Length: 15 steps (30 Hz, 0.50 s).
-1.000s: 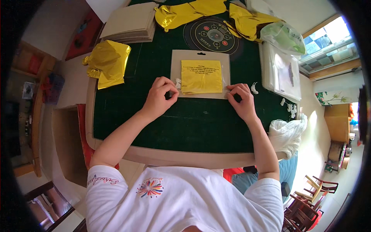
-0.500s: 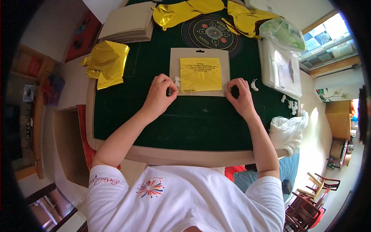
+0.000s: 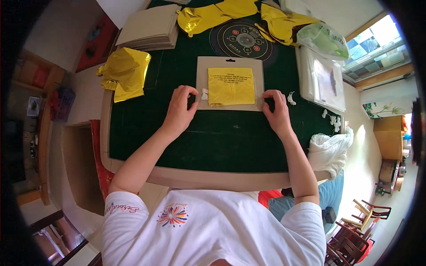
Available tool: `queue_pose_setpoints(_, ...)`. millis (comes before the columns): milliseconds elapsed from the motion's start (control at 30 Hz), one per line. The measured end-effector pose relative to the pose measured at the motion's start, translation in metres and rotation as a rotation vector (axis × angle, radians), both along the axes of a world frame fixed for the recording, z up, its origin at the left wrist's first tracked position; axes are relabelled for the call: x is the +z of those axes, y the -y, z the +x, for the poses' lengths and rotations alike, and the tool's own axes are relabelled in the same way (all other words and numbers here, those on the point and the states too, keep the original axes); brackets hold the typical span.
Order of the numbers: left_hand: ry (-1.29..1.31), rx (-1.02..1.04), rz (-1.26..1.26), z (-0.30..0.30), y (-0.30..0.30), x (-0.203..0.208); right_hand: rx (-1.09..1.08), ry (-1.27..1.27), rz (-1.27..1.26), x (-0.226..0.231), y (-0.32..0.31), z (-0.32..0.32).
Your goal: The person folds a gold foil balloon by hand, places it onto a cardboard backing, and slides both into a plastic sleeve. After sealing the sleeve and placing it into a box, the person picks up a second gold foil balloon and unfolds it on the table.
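Note:
A beige card (image 3: 230, 62) with a slot at its top lies flat on the green table. On it rests a folded yellow plastic packet (image 3: 231, 87) with printed text. A small knotted bundle of white string (image 3: 204, 94) sits between the packet and the card's left edge. My left hand (image 3: 181, 106) is beside that edge, fingers curled, with a gap between thumb and forefinger. At the card's lower right edge, my right hand (image 3: 277, 111) has its thumb and forefinger apart, the fingertips beside a clear plastic edge. The other fingers of both hands are partly hidden.
A stack of beige cards (image 3: 148, 27) and crumpled gold foil (image 3: 127, 74) lie left. Behind are more gold foil pieces (image 3: 217, 17) and a round printed mat (image 3: 242, 40). Clear bags (image 3: 320, 82), small white string bundles (image 3: 291, 98) and white string (image 3: 329, 150) are right.
My left hand has drawn slightly left, and its thumb and forefinger have parted. My right thumb and forefinger have also separated. The card and packet look nearly unmoved.

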State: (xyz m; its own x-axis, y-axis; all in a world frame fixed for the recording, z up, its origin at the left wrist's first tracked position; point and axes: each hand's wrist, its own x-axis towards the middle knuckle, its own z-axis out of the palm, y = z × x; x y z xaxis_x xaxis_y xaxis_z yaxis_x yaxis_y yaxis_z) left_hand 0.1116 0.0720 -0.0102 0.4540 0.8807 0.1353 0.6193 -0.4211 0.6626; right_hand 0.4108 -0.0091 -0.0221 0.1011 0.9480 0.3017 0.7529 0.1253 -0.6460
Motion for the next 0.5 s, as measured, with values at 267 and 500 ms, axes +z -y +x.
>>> queue_pose_setpoints(267,0.033,-0.064,0.516,0.004,0.031,0.019,-0.115,-0.112,0.010,0.011,0.022,-0.004)
queue_pose_setpoints(500,-0.246,-0.469,0.440,0.034,0.055,0.027,0.175,0.286,0.052,0.047,0.049,-0.039)
